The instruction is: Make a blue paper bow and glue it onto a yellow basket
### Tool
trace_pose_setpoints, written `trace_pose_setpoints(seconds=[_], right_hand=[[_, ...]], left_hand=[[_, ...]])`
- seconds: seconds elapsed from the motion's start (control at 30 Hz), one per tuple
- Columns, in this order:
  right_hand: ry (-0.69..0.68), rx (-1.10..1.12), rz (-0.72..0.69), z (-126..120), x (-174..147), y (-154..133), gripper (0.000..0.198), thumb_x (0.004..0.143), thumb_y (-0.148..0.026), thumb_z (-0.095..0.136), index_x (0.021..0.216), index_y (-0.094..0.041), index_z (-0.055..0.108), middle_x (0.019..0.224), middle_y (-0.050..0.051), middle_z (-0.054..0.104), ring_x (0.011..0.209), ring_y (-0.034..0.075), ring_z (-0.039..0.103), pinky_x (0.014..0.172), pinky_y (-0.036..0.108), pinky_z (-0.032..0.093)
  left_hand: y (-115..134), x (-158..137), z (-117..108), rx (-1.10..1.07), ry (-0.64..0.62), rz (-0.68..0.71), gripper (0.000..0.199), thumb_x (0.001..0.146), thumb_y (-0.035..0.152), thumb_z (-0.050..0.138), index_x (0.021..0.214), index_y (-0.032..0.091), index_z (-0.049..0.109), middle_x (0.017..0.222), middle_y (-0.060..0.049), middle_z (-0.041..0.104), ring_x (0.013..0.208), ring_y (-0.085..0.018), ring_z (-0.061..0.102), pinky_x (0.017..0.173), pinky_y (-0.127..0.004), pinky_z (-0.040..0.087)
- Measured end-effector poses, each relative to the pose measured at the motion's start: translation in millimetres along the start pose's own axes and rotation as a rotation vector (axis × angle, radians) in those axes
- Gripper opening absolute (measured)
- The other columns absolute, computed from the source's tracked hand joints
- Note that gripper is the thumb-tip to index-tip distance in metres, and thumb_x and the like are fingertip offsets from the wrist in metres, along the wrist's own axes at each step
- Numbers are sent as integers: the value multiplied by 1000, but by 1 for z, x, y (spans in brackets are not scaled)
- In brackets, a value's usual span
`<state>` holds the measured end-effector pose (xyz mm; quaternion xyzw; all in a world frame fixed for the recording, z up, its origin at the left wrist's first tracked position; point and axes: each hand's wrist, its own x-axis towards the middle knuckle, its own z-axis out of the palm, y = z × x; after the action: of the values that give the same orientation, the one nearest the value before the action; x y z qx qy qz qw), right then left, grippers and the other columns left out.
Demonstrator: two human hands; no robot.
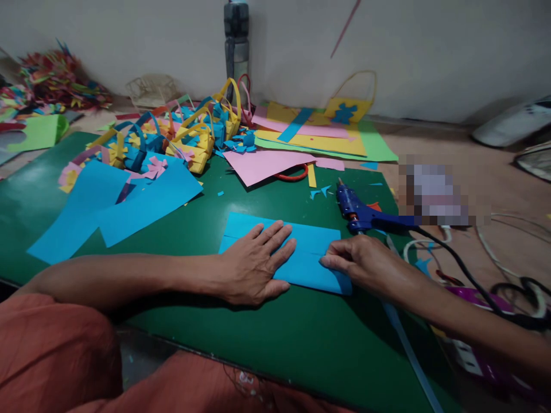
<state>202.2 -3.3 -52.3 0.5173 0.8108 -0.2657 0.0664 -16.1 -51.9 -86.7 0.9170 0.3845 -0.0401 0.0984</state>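
A blue sheet of paper (307, 244) with a line running along its length lies on the green table (193, 321) in front of me. My left hand (260, 264) rests flat on it, fingers stretched out. At the sheet's right end, my right hand (359, 258) has thumb and forefinger pinched together at the paper's edge; its other fingers are curled. Just beyond that hand lies a blue glue gun (365, 215), nozzle pointing away from me.
Small paper baskets (193, 137) stand at the back left, near loose blue sheets (142, 206). Behind are a pink sheet (271, 166) and stacked coloured paper (322, 140). A purple power strip (477, 298) and cables lie right. A bottle (236, 51) stands by the wall.
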Motion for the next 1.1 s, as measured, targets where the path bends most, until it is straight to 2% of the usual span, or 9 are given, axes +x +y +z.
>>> trace_pose_setpoints(seconds=[1.1], right_hand=[[4, 24, -17, 0, 0, 1, 35, 78, -38, 43, 48, -21, 36, 49, -2, 38, 49, 12, 39, 49, 28, 25]], left_hand=[[0, -1, -3, -49, -16, -2, 73, 91, 55, 34, 145, 9, 18, 152, -18, 5, 140, -32, 0, 112, -51, 14]])
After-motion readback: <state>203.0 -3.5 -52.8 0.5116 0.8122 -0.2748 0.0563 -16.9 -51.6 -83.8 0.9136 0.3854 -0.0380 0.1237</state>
